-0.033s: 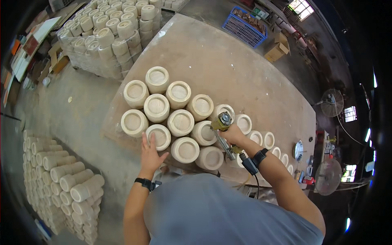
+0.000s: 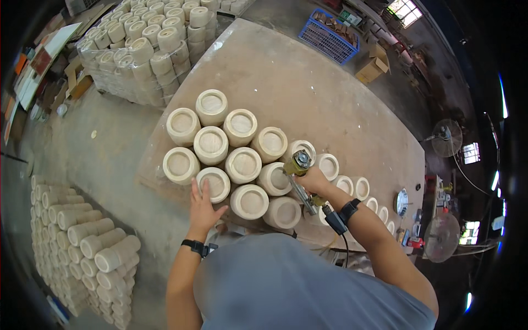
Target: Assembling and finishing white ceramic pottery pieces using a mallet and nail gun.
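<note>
Several pale wooden cylinders with round recesses in their tops stand upright on a brown table [image 2: 286,82]. My left hand [image 2: 204,212] is open, thumb spread away, its fingertips against the near side of one wooden cylinder [image 2: 213,185]. My right hand [image 2: 313,181] is closed around a yellow-green nail gun [image 2: 301,160] with a long metal magazine. The nail gun is above the cylinders, close to another wooden cylinder [image 2: 275,179]; its tip's contact is hidden. A black box with a cable [image 2: 335,221] hangs beside my right wrist, next to the tool.
A row of cylinders [image 2: 361,188] runs along the table's right front. Stacked cylinders [image 2: 118,253] lie on the floor at left; a wrapped pile [image 2: 148,60] stands behind. A blue crate [image 2: 330,41], cardboard box [image 2: 372,65] and fans [image 2: 441,237] are to the right.
</note>
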{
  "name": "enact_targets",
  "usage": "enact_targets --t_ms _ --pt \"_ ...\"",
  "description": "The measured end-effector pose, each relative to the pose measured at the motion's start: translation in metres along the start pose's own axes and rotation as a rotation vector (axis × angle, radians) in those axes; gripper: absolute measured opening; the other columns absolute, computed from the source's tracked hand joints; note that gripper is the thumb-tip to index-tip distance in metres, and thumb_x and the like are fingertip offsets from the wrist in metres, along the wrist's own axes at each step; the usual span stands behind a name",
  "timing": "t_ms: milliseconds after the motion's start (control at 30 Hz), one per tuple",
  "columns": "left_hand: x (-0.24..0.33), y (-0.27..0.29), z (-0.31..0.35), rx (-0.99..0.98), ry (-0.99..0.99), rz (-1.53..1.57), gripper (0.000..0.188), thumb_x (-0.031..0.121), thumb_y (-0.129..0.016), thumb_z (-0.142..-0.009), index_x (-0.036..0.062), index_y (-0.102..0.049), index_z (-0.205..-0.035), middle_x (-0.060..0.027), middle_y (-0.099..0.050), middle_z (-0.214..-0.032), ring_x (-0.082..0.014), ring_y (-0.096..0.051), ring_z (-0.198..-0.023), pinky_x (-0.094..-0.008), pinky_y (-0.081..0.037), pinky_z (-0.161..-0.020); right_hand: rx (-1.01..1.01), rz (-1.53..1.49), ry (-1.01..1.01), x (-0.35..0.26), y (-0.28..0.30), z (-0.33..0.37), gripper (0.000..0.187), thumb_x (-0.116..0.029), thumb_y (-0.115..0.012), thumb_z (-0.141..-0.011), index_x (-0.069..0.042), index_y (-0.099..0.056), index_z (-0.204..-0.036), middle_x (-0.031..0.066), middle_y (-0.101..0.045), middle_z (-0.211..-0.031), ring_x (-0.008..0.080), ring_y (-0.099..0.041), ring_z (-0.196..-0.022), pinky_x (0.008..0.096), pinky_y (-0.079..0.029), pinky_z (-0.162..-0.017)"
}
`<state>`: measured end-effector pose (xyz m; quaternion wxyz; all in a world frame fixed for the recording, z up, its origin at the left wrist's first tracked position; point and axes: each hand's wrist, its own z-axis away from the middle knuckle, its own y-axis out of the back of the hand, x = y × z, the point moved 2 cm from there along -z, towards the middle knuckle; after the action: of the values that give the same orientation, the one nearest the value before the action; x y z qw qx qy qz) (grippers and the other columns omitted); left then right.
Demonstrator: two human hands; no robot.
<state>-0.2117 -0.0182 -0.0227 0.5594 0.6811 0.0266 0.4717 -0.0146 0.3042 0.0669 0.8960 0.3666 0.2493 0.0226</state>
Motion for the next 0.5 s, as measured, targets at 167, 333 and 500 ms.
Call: enact_targets --t_ms 167,333,500 --pt "0.002 0.001 0.001 -0.033 0.033 -0.021 0.126 0.045 -0.095 -0.060 0.0037 -0.028 -0.158 -0.0342 -0.010 -0.163 -0.0574 -0.032 -0.141 -0.0559 -0.037 -0.115 -0.035 0.032 -0.002 -0.004 -0.002 0.002 0.046 -0.040 -0.073 -0.081 0.003 -0.074 -0.096 0.0164 -0.072 -0.074 0.0244 -0.070 -0.061 0.0377 -0.055 -0.060" --pt "0.007 0.003 0.000 -0.033 0.040 -0.035 0.132 0.048 -0.097 -0.056 0.0031 -0.027 -0.158 -0.0333 -0.011 -0.163 -0.0571 -0.035 -0.139 -0.0561 -0.038 -0.114 -0.108 0.158 0.078 -0.020 -0.022 0.031 0.030 -0.026 -0.072 -0.087 0.004 -0.071 -0.082 0.0088 -0.065 -0.059 0.0166 -0.062 -0.048 0.0332 -0.049 -0.048" --pt "0.006 0.001 0.000 -0.024 0.033 -0.042 0.128 0.048 -0.096 -0.058 0.0033 -0.029 -0.158 -0.0305 -0.009 -0.165 -0.0548 -0.033 -0.139 -0.0567 -0.039 -0.113 -0.095 0.045 -0.050 -0.022 -0.021 0.029 0.040 -0.036 -0.074 -0.083 0.004 -0.072 -0.083 0.0117 -0.067 -0.062 0.0218 -0.065 -0.053 0.0367 -0.052 -0.054"
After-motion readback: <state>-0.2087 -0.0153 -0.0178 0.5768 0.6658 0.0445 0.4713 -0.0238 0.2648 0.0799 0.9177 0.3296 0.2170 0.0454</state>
